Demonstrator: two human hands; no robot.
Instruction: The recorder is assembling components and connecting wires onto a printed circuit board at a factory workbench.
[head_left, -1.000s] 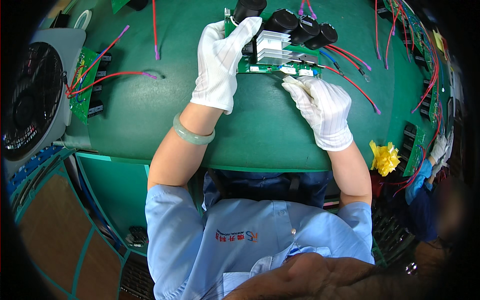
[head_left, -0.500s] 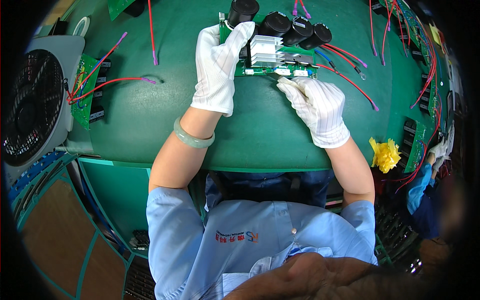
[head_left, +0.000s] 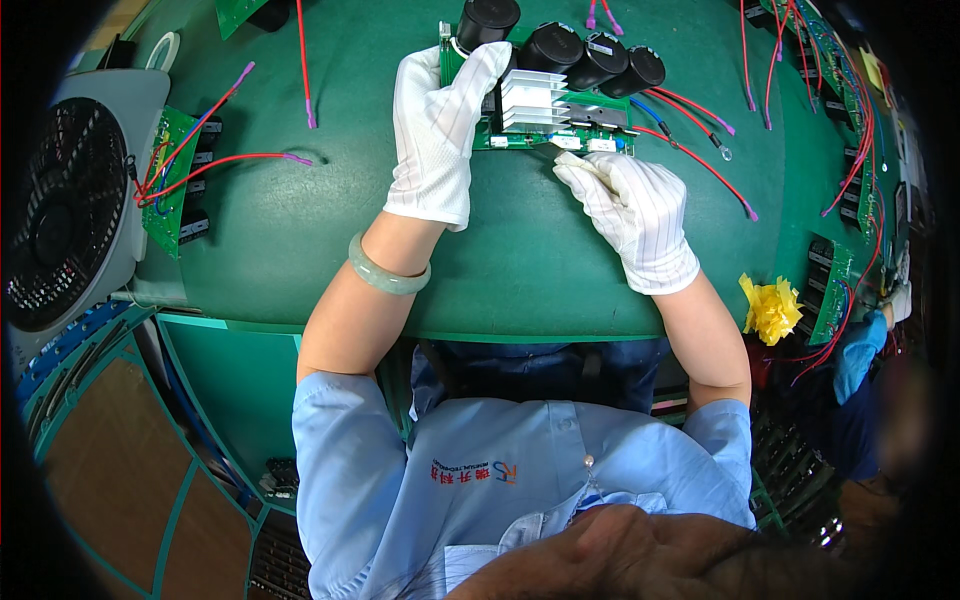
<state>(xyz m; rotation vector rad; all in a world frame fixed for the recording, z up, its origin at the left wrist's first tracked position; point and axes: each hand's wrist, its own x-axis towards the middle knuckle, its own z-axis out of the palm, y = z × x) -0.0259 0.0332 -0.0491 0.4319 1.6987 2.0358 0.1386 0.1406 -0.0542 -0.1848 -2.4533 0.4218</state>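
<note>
A green circuit board sits at the top centre, carrying several black cylindrical capacitors, a silver finned heat sink and small white connectors. My left hand, in a white glove, grips the board's left end, thumb beside the leftmost capacitor. At the front edge is my right hand, also gloved, its fingers pinched around a thin grey strip whose tip touches the edge near the connectors. Most of that strip is hidden by the fingers. Red wires and a blue one trail from the board's right side.
Another wired board leans by a black fan on the left. More boards and red wires line the right side, near a crumpled yellow bundle. A co-worker's blue sleeve shows at far right.
My right hand has shifted very slightly at the board's front edge; my left hand holds nearly the same place. At far right, the co-worker's arm has moved.
</note>
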